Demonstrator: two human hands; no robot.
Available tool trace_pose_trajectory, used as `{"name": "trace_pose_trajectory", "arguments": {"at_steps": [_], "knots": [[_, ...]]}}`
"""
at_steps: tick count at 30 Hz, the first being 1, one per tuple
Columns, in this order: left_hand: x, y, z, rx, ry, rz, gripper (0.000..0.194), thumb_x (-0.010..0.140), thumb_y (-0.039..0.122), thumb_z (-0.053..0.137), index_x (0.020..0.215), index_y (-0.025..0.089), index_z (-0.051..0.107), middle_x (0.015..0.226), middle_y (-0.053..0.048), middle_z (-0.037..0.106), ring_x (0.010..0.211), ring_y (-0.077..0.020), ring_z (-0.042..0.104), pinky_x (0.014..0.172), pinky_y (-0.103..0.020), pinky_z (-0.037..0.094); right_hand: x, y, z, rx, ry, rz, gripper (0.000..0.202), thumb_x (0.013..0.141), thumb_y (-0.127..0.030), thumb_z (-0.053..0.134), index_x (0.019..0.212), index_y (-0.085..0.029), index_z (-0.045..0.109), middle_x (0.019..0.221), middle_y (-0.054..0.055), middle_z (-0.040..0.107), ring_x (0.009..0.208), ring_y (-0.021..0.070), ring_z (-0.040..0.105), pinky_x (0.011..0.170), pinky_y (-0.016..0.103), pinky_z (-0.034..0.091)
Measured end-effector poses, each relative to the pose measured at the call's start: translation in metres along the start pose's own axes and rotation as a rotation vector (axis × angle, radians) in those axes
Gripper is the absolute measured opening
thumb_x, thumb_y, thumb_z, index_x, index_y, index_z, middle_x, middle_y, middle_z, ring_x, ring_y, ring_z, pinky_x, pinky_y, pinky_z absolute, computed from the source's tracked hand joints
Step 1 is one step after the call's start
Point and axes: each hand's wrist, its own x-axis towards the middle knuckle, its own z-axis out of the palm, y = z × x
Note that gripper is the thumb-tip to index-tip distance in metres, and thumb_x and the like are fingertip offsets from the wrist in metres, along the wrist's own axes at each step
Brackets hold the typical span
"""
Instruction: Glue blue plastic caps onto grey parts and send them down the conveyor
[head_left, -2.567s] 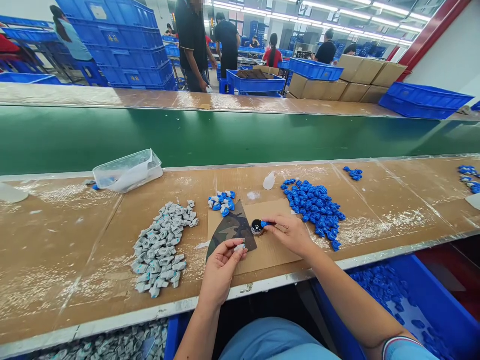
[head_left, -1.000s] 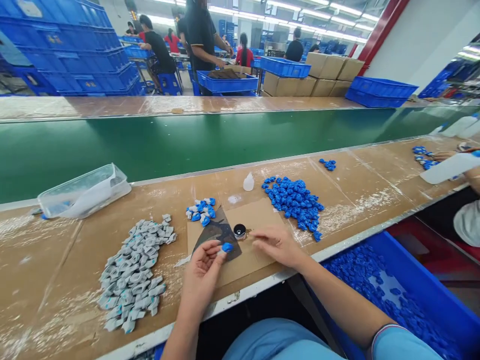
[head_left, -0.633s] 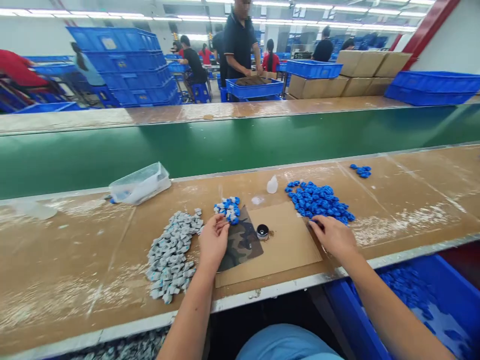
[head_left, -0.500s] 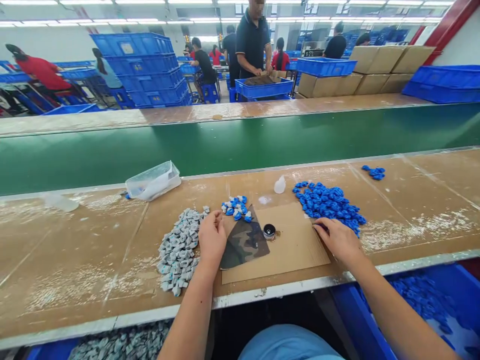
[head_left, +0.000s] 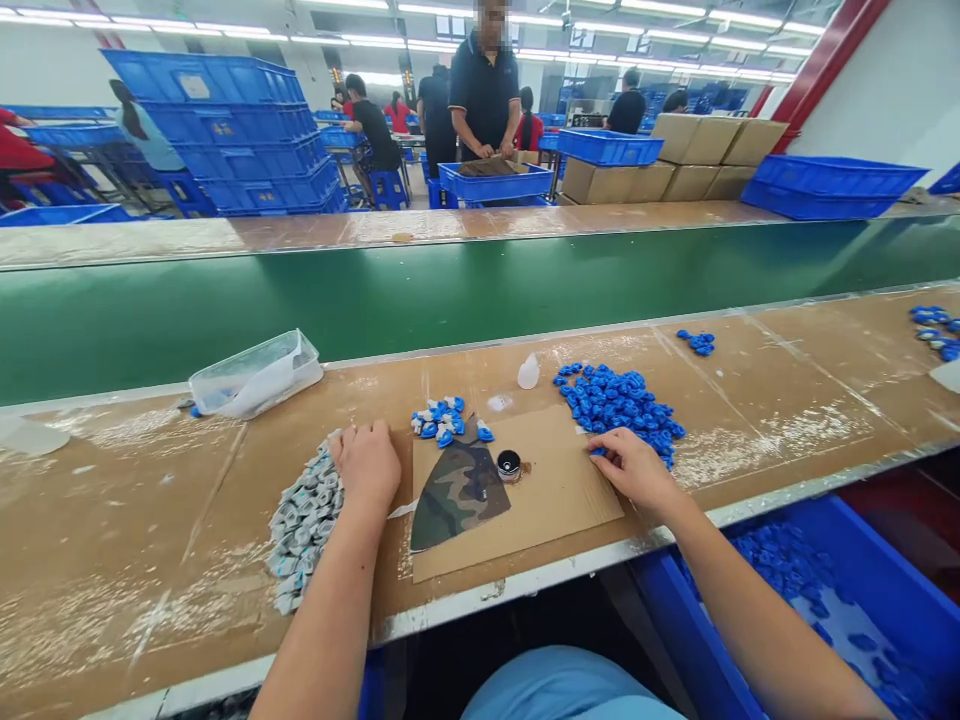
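Over angular grey pieces (head_left: 306,535): left hand (head_left: 367,465), just arrived, grip hidden; blue-and-grey piece (head_left: 485,432) laid aside; right hand (head_left: 634,470) pinches blue piece (head_left: 598,452).

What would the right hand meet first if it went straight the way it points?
Probably the small round black-topped container, across the cardboard sheet. The right hand aims near its far edge, and height is unclear, so it might pass.
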Motion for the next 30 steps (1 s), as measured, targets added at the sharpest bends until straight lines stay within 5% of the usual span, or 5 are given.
{"name": "trace_pose_trajectory", "arguments": {"at_steps": [4, 8, 15, 20, 30], "knots": [[-0.001, -0.004, -0.007, -0.195, 0.079, 0.005, 0.024, 0.079, 0.015, 0.037, 0.081, 0.020, 0.061, 0.083, -0.015, 0.066, 0.090, -0.0318, 0.059, 0.085, -0.047, 0.040, -0.006, -0.003, 0.006, 0.268, 0.099, -0.028, 0.017, 0.078, -0.021, 0.061, 0.091, -0.020, 0.070, 0.094, 0.008, 0.061, 0.082, 0.0174, 0.063, 0.068, 0.030, 0.056], [-0.027, 0.002, -0.014, -0.673, 0.129, -0.054, 0.021, 0.078, 0.029, 0.047, 0.094, 0.021, 0.059, 0.091, -0.010, 0.066, 0.087, -0.0257, 0.062, 0.083, -0.041, 0.047, -0.012, -0.014, 0.008, 0.470, 0.078, -0.075, 0.022, 0.080, -0.028, 0.064, 0.100, -0.021, 0.070, 0.106, 0.010, 0.062, 0.091, 0.0174, 0.066, 0.073, 0.029, 0.057], [-0.107, 0.042, -0.001, -1.442, -0.310, -0.277, 0.045, 0.068, 0.050, 0.070, 0.099, 0.018, 0.067, 0.091, -0.007, 0.071, 0.081, -0.0184, 0.067, 0.081, -0.033, 0.053, -0.015, -0.039, 0.018, 0.598, -0.051, -0.024, 0.031, 0.086, -0.037, 0.059, 0.110, -0.018, 0.063, 0.080, 0.004, 0.068, 0.062, 0.0134, 0.067, 0.055, 0.025, 0.056], [-0.120, 0.056, 0.008, -1.561, -0.416, -0.336, 0.048, 0.063, 0.051, 0.076, 0.097, 0.018, 0.072, 0.083, -0.006, 0.072, 0.074, -0.0166, 0.067, 0.076, -0.031, 0.055, -0.003, -0.055, 0.021, 0.458, -0.038, -0.144, 0.021, 0.087, -0.032, 0.058, 0.101, -0.020, 0.067, 0.085, 0.006, 0.072, 0.071, 0.0160, 0.069, 0.066, 0.028, 0.057], [-0.121, 0.057, 0.012, -1.555, -0.381, -0.243, 0.041, 0.067, 0.046, 0.074, 0.097, 0.019, 0.073, 0.085, -0.006, 0.070, 0.074, -0.0160, 0.066, 0.078, -0.032, 0.055, 0.015, -0.075, 0.026, 0.212, -0.063, -0.334, 0.020, 0.091, -0.023, 0.054, 0.105, -0.024, 0.068, 0.094, 0.005, 0.074, 0.084, 0.0181, 0.068, 0.077, 0.030, 0.054]]}}
